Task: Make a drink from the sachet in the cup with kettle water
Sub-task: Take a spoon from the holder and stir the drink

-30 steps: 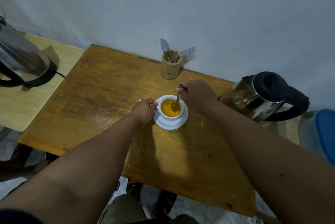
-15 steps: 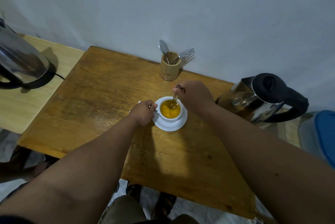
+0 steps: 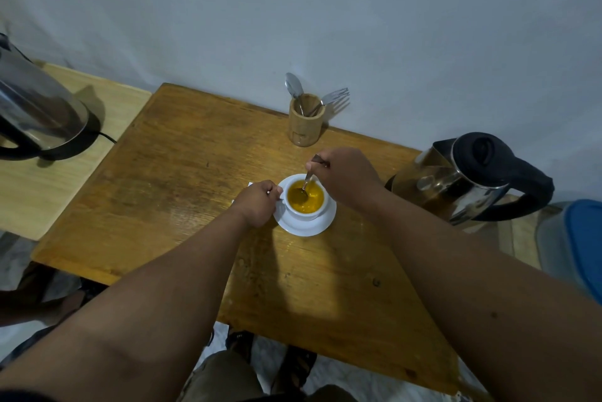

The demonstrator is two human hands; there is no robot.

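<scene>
A white cup [image 3: 301,213] full of orange-yellow drink stands on a white saucer [image 3: 309,228] in the middle of the wooden table [image 3: 182,180]. My left hand [image 3: 257,203] grips the cup's handle on its left side. My right hand [image 3: 345,173] pinches a metal spoon [image 3: 306,185] whose bowl dips into the drink. A white scrap, perhaps the sachet [image 3: 250,185], peeks out behind my left hand. A steel kettle [image 3: 456,180] with a black lid and handle sits right of the cup.
A bamboo holder [image 3: 305,123] with a spoon and a fork stands at the back edge by the wall. A second kettle [image 3: 35,111] rests on a paler side table at the left. A blue-lidded container [image 3: 580,238] is at the far right.
The spoon's bowl has swept round inside the cup, from its right side toward the middle, with my right hand shifting a little. My left hand stays on the handle.
</scene>
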